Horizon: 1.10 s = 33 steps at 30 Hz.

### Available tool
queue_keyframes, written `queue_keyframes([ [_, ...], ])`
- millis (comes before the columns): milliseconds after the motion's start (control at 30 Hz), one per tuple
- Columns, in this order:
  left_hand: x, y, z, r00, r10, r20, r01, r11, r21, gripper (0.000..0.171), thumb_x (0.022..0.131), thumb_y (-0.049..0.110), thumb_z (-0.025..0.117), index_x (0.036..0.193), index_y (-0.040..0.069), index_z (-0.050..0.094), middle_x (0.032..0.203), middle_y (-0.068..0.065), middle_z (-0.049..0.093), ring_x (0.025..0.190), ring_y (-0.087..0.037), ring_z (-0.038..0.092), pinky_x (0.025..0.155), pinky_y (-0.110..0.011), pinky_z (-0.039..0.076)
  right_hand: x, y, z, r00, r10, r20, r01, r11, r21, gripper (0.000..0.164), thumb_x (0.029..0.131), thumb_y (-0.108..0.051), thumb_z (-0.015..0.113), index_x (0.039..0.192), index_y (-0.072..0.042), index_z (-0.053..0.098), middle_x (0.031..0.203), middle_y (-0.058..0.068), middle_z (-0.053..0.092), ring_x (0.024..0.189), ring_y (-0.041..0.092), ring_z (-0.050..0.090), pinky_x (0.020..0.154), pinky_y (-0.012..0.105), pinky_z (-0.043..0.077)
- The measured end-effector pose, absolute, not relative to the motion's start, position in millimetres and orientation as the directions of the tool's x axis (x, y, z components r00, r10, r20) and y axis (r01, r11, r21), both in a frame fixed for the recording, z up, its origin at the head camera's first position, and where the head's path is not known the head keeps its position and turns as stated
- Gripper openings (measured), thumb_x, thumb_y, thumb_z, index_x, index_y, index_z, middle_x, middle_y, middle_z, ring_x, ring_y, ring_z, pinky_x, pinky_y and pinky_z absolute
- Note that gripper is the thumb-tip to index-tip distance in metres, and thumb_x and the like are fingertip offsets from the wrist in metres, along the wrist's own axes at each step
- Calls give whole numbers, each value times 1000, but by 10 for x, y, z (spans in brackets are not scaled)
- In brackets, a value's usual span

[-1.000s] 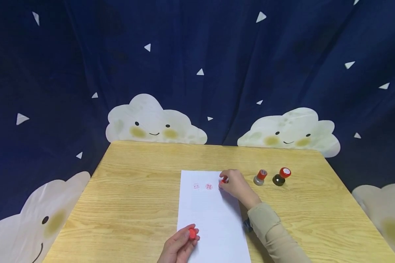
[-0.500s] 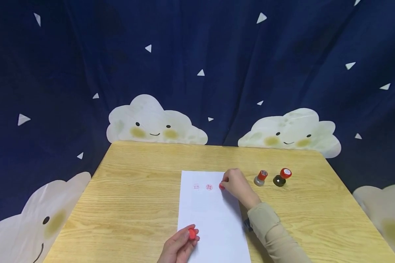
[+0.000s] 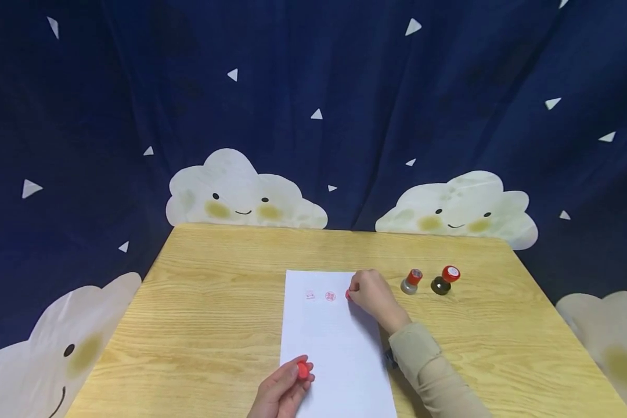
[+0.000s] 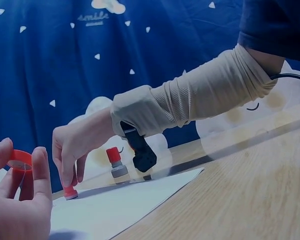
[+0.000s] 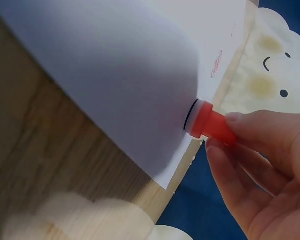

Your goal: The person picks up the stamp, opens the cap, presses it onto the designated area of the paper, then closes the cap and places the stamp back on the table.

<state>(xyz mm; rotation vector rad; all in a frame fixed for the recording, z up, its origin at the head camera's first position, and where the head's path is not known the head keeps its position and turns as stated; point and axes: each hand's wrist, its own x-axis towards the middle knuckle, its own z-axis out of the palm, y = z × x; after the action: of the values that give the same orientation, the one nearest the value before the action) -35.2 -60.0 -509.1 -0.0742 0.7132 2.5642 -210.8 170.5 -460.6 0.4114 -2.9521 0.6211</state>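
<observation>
In the head view my right hand reaches over the top right of a white sheet of paper. Its thumb and fingers pinch the handle of a small red stamp. The stamp's pale, dark-edged base stands against the paper in the right wrist view. My left hand is low over the sheet's left edge and holds a red hollow cap between thumb and fingers. Left of the stamp, a round red print and a fainter red print mark the paper. The stamp's inked face is hidden.
Right of the paper stand a red-topped grey stamp and a black-based stamp with a red knob. The wooden table meets a dark blue curtain with cloud figures at the back.
My right hand's fingers have drawn closer together and lower around the stamp, which stays at about the same spot on the paper. The left hand with the cap has hardly moved.
</observation>
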Motion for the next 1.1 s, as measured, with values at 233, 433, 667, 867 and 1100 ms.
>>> queue_keyframes([
  [233, -353, -624, -5074, -890, 427, -160, -447, -751, 486, 22, 97, 5, 48, 108, 6, 67, 106, -7, 66, 95, -14, 63, 91, -21, 50, -2167, 1681, -4601, -962, -238, 133, -271, 884, -380, 27, 68, -6, 78, 52, -16, 58, 56, -6, 51, 56, 11, 46, 50, 23, 40],
  [433, -356, -618, -5081, -891, 431, -140, -442, -761, 474, 25, 98, 3, 45, 108, 6, 68, 107, -7, 66, 95, -14, 63, 91, -21, 50, -2191, 1684, -4581, -956, -259, 134, -291, 885, -363, 28, 65, -5, 78, 50, -16, 57, 55, -7, 51, 56, 12, 45, 51, 24, 40],
  [667, -355, -601, -5102, -890, 424, -167, -451, -763, 463, 23, 97, 3, 48, 108, 6, 68, 106, -7, 66, 95, -15, 63, 91, -21, 49, -2190, 1693, -4596, -950, -276, 144, -311, 871, -381, 30, 65, 0, 75, 48, -14, 54, 53, -6, 49, 54, 12, 44, 50, 23, 39],
  [867, -351, -610, -5091, -889, 415, -192, -456, -769, 448, 20, 96, 4, 49, 105, 4, 67, 104, -9, 65, 94, -16, 63, 91, -23, 50, -2183, 1676, -4608, -956, -265, 130, -295, 868, -400, 32, 65, 0, 75, 47, -15, 54, 52, -6, 50, 55, 12, 45, 51, 23, 39],
  [1100, -356, -623, -5080, -889, 422, -179, -455, -763, 459, 22, 97, 3, 48, 105, 6, 68, 105, -7, 66, 94, -15, 63, 91, -22, 50, -2193, 1664, -4621, -958, -248, 144, -286, 865, -411, 33, 63, 1, 76, 46, -15, 53, 51, -6, 49, 54, 12, 45, 50, 23, 38],
])
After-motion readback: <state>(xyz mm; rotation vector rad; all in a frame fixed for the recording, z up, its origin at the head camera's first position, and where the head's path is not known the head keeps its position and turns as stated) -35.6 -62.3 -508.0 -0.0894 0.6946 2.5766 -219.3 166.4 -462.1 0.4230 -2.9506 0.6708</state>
